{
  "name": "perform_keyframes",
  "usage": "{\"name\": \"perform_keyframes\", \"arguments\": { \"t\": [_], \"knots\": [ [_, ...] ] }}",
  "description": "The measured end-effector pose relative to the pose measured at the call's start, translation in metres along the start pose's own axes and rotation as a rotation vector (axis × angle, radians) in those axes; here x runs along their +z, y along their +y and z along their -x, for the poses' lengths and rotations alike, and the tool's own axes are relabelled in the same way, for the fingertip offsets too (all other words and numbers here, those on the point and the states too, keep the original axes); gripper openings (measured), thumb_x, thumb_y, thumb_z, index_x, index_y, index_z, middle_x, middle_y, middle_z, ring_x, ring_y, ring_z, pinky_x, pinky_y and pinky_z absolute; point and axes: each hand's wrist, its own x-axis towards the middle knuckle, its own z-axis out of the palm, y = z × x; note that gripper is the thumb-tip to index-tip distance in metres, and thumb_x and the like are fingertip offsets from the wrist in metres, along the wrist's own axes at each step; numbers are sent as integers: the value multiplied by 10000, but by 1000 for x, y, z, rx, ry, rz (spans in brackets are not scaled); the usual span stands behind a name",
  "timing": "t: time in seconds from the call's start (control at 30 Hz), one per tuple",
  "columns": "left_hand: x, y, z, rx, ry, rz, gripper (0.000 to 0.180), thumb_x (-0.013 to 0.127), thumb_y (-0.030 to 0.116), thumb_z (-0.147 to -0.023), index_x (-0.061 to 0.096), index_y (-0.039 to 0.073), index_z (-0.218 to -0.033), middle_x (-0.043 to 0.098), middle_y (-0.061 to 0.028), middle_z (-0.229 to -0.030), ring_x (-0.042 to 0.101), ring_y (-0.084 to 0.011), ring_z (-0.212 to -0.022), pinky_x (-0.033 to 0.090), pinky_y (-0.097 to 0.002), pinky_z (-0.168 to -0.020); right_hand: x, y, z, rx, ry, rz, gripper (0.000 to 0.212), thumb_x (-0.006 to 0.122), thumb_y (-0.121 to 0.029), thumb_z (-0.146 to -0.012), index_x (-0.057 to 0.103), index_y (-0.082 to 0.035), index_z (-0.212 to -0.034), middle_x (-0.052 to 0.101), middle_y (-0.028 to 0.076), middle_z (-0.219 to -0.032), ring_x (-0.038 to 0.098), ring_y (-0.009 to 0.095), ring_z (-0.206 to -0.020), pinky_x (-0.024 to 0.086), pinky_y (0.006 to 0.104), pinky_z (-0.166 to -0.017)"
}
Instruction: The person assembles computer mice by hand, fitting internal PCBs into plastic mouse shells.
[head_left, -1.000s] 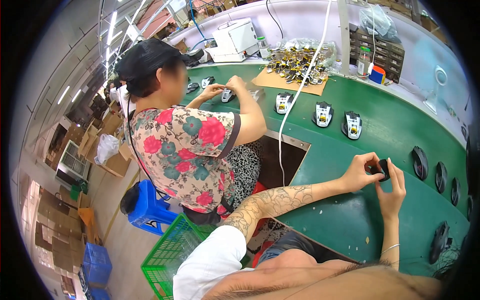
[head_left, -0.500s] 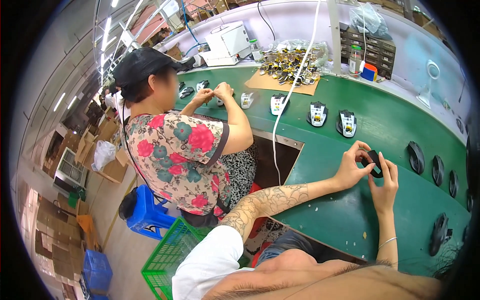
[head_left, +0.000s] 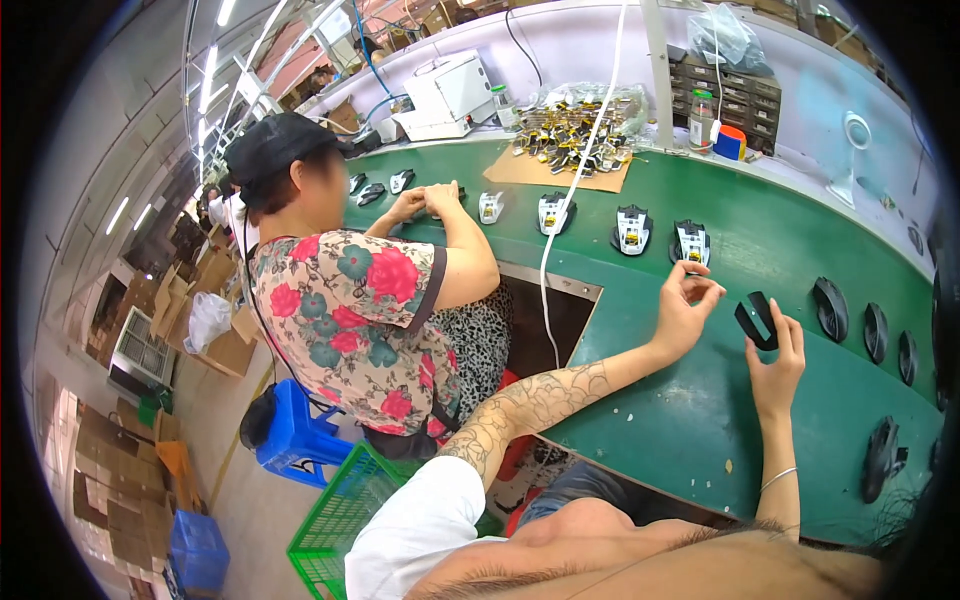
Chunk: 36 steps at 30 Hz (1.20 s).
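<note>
My right hand (head_left: 776, 372) grips a black mouse shell (head_left: 757, 322) between thumb and fingers, holding it tilted above the green table. My left hand (head_left: 682, 318) is apart from the shell, its fingers loosely curled with nothing visible between them. Its fingertips overlap the near end of an opened mouse (head_left: 691, 243) with white insides; whether they touch it I cannot tell. Left of that stand two more opened mice, one (head_left: 632, 230) beside another (head_left: 553, 213). Several black mice (head_left: 830, 311) lie to the right of my right hand.
A co-worker (head_left: 350, 300) in a flowered top handles a small part at the left. A white cable (head_left: 553, 275) hangs across the bench. Small parts lie heaped on cardboard (head_left: 555, 172) at the back. A green crate (head_left: 345, 520) stands beside my left arm.
My left hand has let go of the black shell and moved left and away toward the opened mouse. The shell stays in my right hand, now turned differently.
</note>
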Motion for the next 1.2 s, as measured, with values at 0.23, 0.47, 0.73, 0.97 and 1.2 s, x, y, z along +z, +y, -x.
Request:
{"name": "perform_keyframes", "arguments": {
  "t": [0.23, 0.47, 0.73, 0.97, 1.2],
  "knots": [
    [-26, -5, -23, 42, 231, -38, 184, 601, 31, -837, 468, 2, -961, 619, -81, -801, 602, -115, -747, 482, -233, -697, -3, 4, 2, 64, 16, -1, 593, 663, 52, -659, 533, -94, -1219, 539, 103, -1020, 561, 265, -936, 465, 354, -812],
    [-49, 16, -42, 43, 111, -580, 146, 635, 40, -751, 532, -1, -846, 597, -70, -727, 584, -116, -661, 459, -243, -611, 0, 3, 2, 81, -4, -21, 594, 661, 54, -657, 532, -91, -1218, 536, 102, -1017, 552, 265, -935, 464, 355, -817],
    [-105, 85, -56, -363, -424, -1864, 198, 548, 90, -716, 661, 30, -867, 643, -207, -926, 632, -345, -898, 504, -453, -750, -4, 4, -4, 74, -40, -11, 546, 659, 26, -636, 537, -31, -1165, 539, 135, -984, 528, 313, -934, 436, 373, -836],
    [-70, 115, -59, -421, -269, -1922, 271, 613, 258, -761, 648, 29, -901, 637, -186, -966, 621, -337, -902, 495, -428, -775, -13, 4, -11, 137, -37, 32, 537, 676, -21, -644, 533, -33, -1162, 545, 128, -972, 527, 300, -937, 414, 388, -858],
    [-8, 26, -108, -190, -340, -1818, 625, 450, 567, -838, 649, -14, -954, 575, -232, -1078, 545, -358, -1034, 461, -446, -836, -13, 8, -14, 132, -19, 21, 586, 674, 5, -635, 506, -26, -1196, 527, 123, -977, 508, 292, -937, 428, 365, -848]
  ]
}}
